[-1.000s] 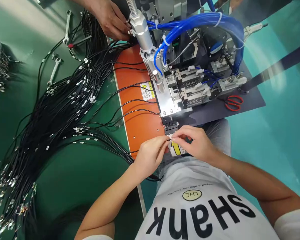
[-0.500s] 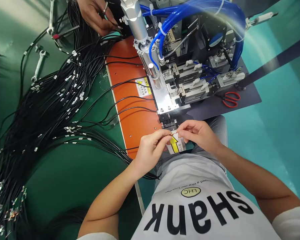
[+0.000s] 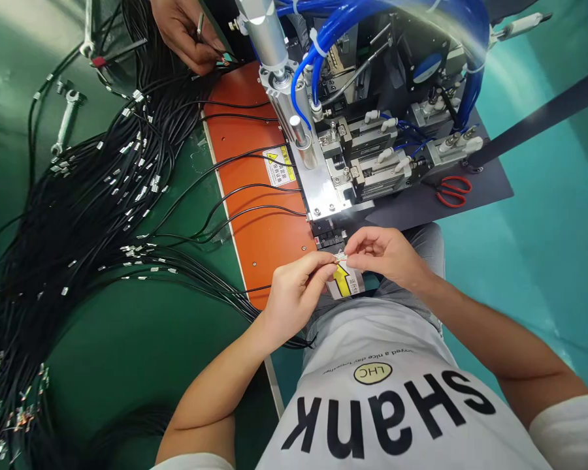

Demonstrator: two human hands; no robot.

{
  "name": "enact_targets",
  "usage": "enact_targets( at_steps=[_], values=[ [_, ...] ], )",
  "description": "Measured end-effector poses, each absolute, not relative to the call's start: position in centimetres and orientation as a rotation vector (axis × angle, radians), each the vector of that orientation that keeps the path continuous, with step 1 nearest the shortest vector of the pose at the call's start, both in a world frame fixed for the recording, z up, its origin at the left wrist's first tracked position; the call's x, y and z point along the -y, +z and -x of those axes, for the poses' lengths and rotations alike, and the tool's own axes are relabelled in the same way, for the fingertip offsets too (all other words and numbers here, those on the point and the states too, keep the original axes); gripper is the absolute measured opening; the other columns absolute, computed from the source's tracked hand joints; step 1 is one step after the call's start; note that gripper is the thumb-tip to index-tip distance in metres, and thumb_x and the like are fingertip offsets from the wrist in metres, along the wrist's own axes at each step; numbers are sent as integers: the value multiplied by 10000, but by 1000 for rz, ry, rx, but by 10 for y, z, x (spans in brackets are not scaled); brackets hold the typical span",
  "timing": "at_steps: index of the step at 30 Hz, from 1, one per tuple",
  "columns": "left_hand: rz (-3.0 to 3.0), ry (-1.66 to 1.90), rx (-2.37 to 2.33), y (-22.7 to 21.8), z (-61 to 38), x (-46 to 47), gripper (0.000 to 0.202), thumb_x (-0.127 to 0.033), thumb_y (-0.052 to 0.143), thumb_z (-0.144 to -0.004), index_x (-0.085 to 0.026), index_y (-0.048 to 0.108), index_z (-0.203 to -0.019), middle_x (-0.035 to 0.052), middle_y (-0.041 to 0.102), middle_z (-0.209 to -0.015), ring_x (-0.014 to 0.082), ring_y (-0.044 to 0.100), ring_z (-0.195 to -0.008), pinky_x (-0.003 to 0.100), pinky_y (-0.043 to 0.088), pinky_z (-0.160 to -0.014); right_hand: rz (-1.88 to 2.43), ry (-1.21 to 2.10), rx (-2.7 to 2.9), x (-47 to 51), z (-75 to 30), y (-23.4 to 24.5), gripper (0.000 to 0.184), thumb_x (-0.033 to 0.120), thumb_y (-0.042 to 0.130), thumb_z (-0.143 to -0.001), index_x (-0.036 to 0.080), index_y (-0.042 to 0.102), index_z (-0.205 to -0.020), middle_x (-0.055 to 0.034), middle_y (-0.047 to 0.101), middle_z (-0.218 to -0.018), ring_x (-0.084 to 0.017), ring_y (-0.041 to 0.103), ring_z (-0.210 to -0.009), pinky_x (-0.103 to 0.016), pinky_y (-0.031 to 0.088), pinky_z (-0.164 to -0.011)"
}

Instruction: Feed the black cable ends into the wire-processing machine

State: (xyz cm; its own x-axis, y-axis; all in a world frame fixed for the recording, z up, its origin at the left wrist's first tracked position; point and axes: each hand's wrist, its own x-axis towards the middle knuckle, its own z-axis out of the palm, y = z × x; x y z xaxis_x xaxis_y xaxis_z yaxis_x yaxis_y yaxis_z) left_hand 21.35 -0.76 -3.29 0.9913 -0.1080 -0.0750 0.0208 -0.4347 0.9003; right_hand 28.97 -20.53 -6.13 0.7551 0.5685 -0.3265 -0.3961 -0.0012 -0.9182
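My left hand (image 3: 294,290) pinches the end of a black cable (image 3: 259,288) between thumb and forefinger; the cable runs in from the left and passes behind the hand. Thin pale wires (image 3: 341,256) fan out from my left fingertips. At their tips, the thumb and forefinger of my right hand (image 3: 387,258) are closed together, mostly hiding what they grip. Both hands are just above a plate with a yellow arrow label (image 3: 343,281), in front of the small black fixture (image 3: 329,238) of a metal machine (image 3: 318,179).
Many black cables (image 3: 78,228) with white tags spread over the green table (image 3: 142,352). Several lie across the orange board (image 3: 274,241). Wrenches (image 3: 67,121) lie upper left, red-handled scissors (image 3: 453,191) at right. Another person's hand (image 3: 189,32) works at the top. Blue hoses (image 3: 353,26) arch over the machine.
My right hand has shifted slightly up and left at the wire tips. My left hand keeps its pinch in nearly the same place. The view has moved a little.
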Motion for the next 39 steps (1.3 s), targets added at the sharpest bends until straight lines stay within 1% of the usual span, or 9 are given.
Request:
enact_targets(
  at_steps=[7, 12, 14, 17, 19, 21, 27, 32, 39],
  values=[
    [-2069, -20, 57, -35, -214, 10, 89, -218, 591, -926, -187, 663, -967, -8, 702, -819, 78, 640, -657, 174, 515, -605, 1408, 770, 175, 200, -284, -62, 260, 349, 832, -694, 181, 690, -832, 19, 639, -713, -104, 567, -633, -250, 483, -616],
    [-2007, 6, 27, -37, -214, 12, 190, -213, 612, -915, -203, 668, -1096, 12, 720, -900, 88, 666, -706, 197, 557, -675, 1505, 685, 216, 196, -279, -58, 206, 365, 771, -769, 178, 710, -831, -15, 667, -766, -125, 564, -657, -267, 448, -602],
    [-1941, -11, 16, -36, -214, 13, 185, -218, 626, -906, -203, 688, -1079, 31, 715, -931, 107, 670, -760, 218, 576, -699, 1582, 612, 267, 197, -278, -56, 173, 346, 746, -795, 178, 707, -810, -13, 662, -765, -122, 549, -650, -268, 413, -588],
    [-1794, -66, -30, -34, -216, 14, 145, -234, 652, -884, -193, 717, -1007, 55, 663, -952, 122, 645, -766, 219, 579, -604, 1652, 545, 329, 198, -278, -53, 120, 294, 715, -819, 182, 690, -783, -6, 650, -767, -118, 540, -657, -270, 385, -591],
    [-1695, -113, -80, -33, -218, 15, 136, -246, 664, -873, -191, 725, -981, 53, 622, -939, 101, 614, -681, 207, 556, -515, 1664, 531, 361, 199, -277, -51, 87, 260, 698, -831, 188, 684, -785, -2, 642, -772, -119, 541, -671, -272, 393, -610],
    [-1625, -145, -144, -32, -221, 16, 118, -254, 682, -858, -183, 729, -940, 46, 604, -921, 82, 590, -619, 197, 536, -471, 1671, 504, 399, 198, -276, -50, 64, 237, 689, -836, 195, 680, -789, -1, 639, -784, -122, 540, -686, -273, 404, -628],
    [-1458, -227, -277, -36, -224, 16, 134, -280, 739, -807, -161, 706, -856, 33, 615, -895, 52, 538, -523, 197, 504, -438, 1700, 439, 465, 195, -272, -50, 65, 167, 677, -833, 204, 663, -781, 5, 639, -806, -120, 544, -709, -266, 419, -644],
    [-1369, -242, -331, -43, -223, 16, 124, -267, 755, -788, -169, 704, -845, 16, 605, -858, 49, 503, -524, 188, 468, -412, 1720, 431, 469, 193, -271, -51, 100, 112, 657, -821, 208, 661, -790, 17, 615, -775, -119, 540, -705, -261, 415, -641],
    [-1367, -202, -353, -45, -221, 20, 95, -261, 731, -809, -174, 712, -840, 3, 595, -811, 53, 487, -539, 179, 444, -404, 1760, 408, 453, 191, -269, -58, 91, 124, 659, -822, 209, 657, -788, 18, 617, -773, -120, 540, -696, -264, 414, -630]
  ],
)
